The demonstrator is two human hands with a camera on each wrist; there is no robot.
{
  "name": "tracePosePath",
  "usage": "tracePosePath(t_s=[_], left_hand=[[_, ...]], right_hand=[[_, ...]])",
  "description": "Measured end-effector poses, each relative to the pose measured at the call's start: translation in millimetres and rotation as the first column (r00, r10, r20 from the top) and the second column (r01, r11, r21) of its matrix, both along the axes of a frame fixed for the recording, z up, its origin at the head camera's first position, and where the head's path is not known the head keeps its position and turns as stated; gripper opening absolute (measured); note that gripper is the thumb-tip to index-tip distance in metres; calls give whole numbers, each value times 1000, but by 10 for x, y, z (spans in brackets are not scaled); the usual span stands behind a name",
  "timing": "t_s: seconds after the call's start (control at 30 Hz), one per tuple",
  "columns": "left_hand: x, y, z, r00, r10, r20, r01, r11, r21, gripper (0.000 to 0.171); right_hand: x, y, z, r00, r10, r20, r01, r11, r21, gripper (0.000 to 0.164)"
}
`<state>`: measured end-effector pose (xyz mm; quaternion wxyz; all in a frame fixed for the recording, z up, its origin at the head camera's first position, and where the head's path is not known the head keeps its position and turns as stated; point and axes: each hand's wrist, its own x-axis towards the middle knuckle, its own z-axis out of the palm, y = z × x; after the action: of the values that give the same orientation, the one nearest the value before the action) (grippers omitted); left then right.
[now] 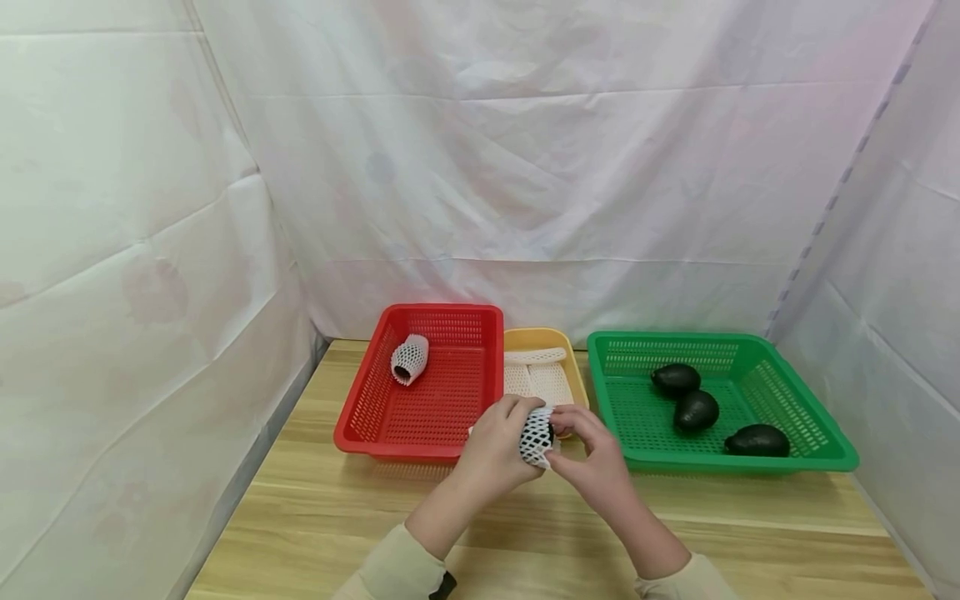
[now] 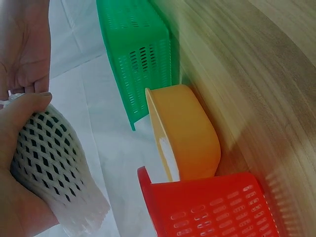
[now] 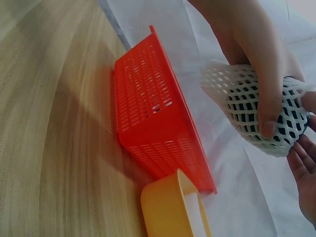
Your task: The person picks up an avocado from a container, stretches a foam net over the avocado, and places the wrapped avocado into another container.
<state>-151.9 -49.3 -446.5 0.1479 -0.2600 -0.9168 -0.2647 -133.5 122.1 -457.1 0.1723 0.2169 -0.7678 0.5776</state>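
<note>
My left hand (image 1: 489,448) grips an avocado in a white foam net (image 1: 536,437) above the table, fingers and thumb wrapped around it. At the net's right end, my right hand (image 1: 597,463) pinches the rim with thumb and fingers. Dark skin shows through the mesh in the left wrist view, where the net's loose tail (image 2: 86,212) hangs past the fruit. In the right wrist view, the left thumb (image 3: 269,111) presses across the net. Part of the avocado is hidden by the hands.
A red basket (image 1: 420,457) at left contains one netted avocado (image 1: 410,360). Behind the hands, a yellow bin (image 1: 576,385) holds flat foam nets (image 1: 551,382). The green basket (image 1: 738,464) at right carries bare avocados (image 1: 696,412). White cloth (image 1: 525,183) encloses the wooden table (image 1: 300,533).
</note>
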Motion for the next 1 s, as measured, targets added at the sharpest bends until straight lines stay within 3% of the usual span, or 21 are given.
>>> tracePosePath(t_s=[0.23, 0.37, 0.47, 0.57, 0.7, 0.83, 1.0], left_hand=[[-21, -11, 9, 999, -10, -32, 9, 1000, -14, 71], [-31, -40, 26, 999, -2, -38, 2, 1000, 2, 71], [-47, -56, 24, 997, -6, -74, 8, 1000, 26, 70], [-69, -66, 12, 985, -26, -168, 30, 999, 19, 74], [-77, -65, 1, 971, -40, -236, 43, 999, 9, 82], [-74, -76, 1, 969, -32, -247, 36, 999, 10, 71], [-81, -115, 8, 956, -16, -293, 27, 999, 32, 61]], right_hand=[[-5, 6, -10, 997, -24, -73, 27, 998, 53, 42], [-12, 28, -31, 994, 7, -107, -7, 1000, -5, 33], [-2, 31, -21, 998, -13, -58, 6, 995, -105, 26], [10, 21, 2, 998, -40, 45, 47, 981, -186, 21], [28, 11, -16, 987, -4, 162, 38, 978, -206, 25], [37, -11, -61, 983, 50, 175, -12, 977, -211, 27], [41, -45, -68, 982, 83, 169, -31, 956, -292, 26]])
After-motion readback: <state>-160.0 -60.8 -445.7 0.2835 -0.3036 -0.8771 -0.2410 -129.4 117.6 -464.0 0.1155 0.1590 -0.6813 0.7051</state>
